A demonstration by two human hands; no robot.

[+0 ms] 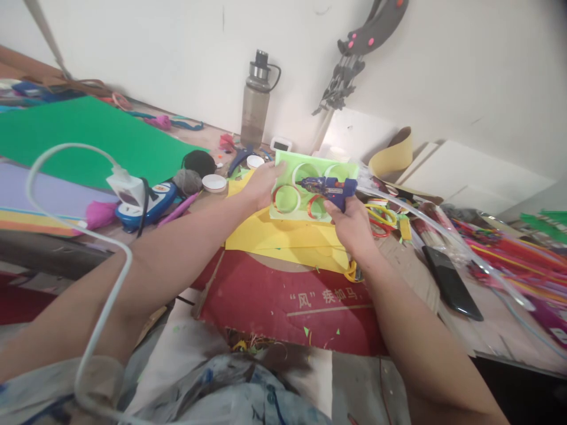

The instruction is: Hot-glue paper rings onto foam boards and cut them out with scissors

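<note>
My left hand [264, 184] grips the left edge of a light green sheet [280, 158] that is tilted up over the work surface. Several short ring-shaped pieces stand on that sheet, among them a red-edged ring [274, 200] at lower left. A blue hot glue gun [339, 190] is in my right hand [353, 224], its nozzle pointing left across the sheet near the upper left ring. Beneath the sheet lies yellow foam or paper [252, 235]. The exact contact of the nozzle is too blurred to tell.
A water bottle [256, 103] stands against the wall. At left are a blue power strip [146, 206] and a green sheet [88, 139]. A white cable [126, 265] loops over my left arm. On the right lie a black phone [452, 283] and coloured pipe cleaners [509, 254].
</note>
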